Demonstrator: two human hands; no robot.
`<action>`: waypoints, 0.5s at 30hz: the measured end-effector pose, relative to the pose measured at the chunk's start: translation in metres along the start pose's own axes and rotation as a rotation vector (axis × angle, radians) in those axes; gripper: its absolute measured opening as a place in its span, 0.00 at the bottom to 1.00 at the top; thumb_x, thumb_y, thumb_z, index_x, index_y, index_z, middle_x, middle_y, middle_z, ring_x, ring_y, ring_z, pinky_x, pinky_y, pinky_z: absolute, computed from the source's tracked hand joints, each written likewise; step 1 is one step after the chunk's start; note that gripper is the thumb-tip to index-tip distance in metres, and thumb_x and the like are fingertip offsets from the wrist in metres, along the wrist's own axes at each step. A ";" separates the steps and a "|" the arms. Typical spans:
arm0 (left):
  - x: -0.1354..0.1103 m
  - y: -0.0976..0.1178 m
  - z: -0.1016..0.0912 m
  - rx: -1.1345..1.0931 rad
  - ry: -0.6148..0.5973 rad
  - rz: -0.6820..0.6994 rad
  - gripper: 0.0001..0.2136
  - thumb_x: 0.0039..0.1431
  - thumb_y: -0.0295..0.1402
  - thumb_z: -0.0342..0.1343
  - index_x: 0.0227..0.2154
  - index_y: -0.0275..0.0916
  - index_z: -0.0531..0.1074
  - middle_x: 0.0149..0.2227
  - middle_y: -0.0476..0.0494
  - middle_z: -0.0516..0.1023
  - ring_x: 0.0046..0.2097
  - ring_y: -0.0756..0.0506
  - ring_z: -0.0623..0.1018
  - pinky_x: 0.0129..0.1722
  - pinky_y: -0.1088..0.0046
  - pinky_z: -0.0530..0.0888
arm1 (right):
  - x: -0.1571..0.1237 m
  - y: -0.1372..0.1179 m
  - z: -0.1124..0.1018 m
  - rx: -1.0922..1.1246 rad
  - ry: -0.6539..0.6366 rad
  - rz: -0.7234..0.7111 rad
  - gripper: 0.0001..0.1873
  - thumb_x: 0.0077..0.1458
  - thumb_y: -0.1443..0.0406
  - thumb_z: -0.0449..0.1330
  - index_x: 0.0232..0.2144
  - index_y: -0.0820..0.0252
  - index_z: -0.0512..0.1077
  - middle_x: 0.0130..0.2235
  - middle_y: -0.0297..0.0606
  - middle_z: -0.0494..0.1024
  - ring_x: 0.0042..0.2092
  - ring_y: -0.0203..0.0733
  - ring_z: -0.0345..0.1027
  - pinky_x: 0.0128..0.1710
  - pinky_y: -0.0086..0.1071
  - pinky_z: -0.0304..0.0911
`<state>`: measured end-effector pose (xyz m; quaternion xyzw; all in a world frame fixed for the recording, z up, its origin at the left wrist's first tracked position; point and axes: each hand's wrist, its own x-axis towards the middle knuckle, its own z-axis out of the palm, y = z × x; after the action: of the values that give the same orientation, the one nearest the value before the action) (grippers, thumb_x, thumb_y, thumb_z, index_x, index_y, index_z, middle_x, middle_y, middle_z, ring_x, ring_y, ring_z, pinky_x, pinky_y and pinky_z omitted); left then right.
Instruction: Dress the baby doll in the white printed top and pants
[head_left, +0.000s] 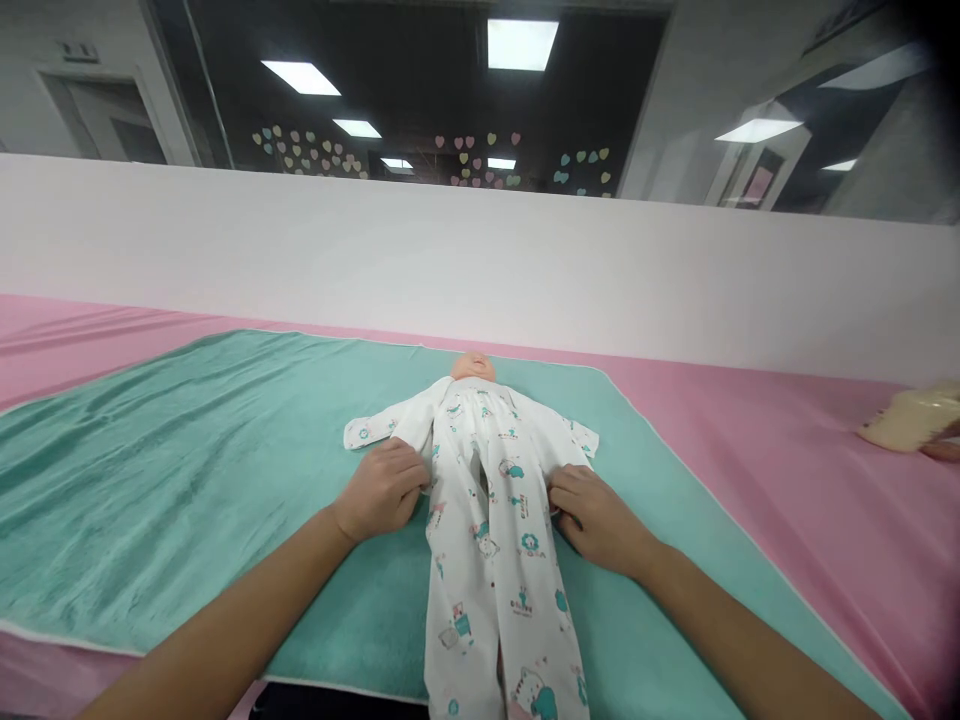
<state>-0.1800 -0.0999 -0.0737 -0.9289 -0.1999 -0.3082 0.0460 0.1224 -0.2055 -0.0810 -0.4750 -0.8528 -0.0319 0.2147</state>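
Note:
A baby doll (474, 367) lies on its back on a green towel (262, 470), its head at the far end. It wears a white printed shirt (420, 412) with the sleeves spread out to both sides. White printed pants (487, 560) lie along the doll's front, legs toward me. My left hand (384, 488) is closed, pinching the shirt's edge beside the pants. On the other side, my right hand (592, 515) has its fingers curled on the shirt's lower edge. The fingertips of both hands are partly hidden by cloth.
Pink cloth (787, 480) covers the table around the towel. At the right edge lies a cream-coloured object (911, 418), partly out of view. A low white wall (480, 270) runs behind the table, with dark window glass (420, 90) above it.

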 end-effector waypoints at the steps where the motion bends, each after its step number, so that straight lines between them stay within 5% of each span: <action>1: 0.000 0.002 -0.002 -0.111 0.009 -0.072 0.11 0.49 0.22 0.41 0.21 0.39 0.67 0.22 0.48 0.69 0.28 0.49 0.67 0.33 0.71 0.66 | 0.000 0.002 -0.001 0.082 -0.014 0.029 0.13 0.44 0.77 0.47 0.26 0.58 0.66 0.28 0.35 0.68 0.35 0.40 0.60 0.40 0.37 0.56; 5: 0.003 -0.011 -0.005 -0.400 0.138 -0.483 0.11 0.53 0.27 0.40 0.25 0.38 0.68 0.28 0.48 0.73 0.32 0.49 0.71 0.34 0.73 0.69 | 0.006 0.025 0.000 0.275 0.065 0.327 0.09 0.53 0.67 0.47 0.29 0.57 0.67 0.33 0.35 0.71 0.36 0.39 0.63 0.37 0.34 0.58; 9: 0.011 -0.047 0.007 -0.142 0.261 -0.846 0.12 0.54 0.37 0.45 0.36 0.37 0.68 0.39 0.43 0.73 0.41 0.45 0.71 0.41 0.69 0.68 | 0.020 0.065 0.009 0.118 0.278 0.763 0.15 0.52 0.53 0.49 0.32 0.57 0.67 0.37 0.38 0.71 0.38 0.42 0.64 0.35 0.33 0.57; 12: 0.015 -0.060 0.021 0.093 0.092 -0.882 0.15 0.53 0.43 0.47 0.36 0.37 0.69 0.38 0.41 0.72 0.43 0.42 0.70 0.42 0.65 0.67 | 0.031 0.086 0.016 0.061 0.179 0.912 0.18 0.50 0.49 0.50 0.28 0.58 0.66 0.32 0.38 0.72 0.31 0.40 0.64 0.28 0.31 0.54; 15: 0.017 -0.053 0.029 0.201 -0.103 -0.832 0.14 0.56 0.43 0.44 0.30 0.39 0.69 0.37 0.40 0.71 0.42 0.40 0.70 0.38 0.64 0.66 | 0.040 0.087 0.019 0.082 0.109 0.877 0.18 0.47 0.49 0.52 0.21 0.58 0.64 0.25 0.36 0.70 0.27 0.40 0.62 0.26 0.31 0.52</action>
<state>-0.1726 -0.0398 -0.0886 -0.7744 -0.5884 -0.2326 -0.0017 0.1699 -0.1213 -0.0955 -0.7807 -0.5585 0.0710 0.2711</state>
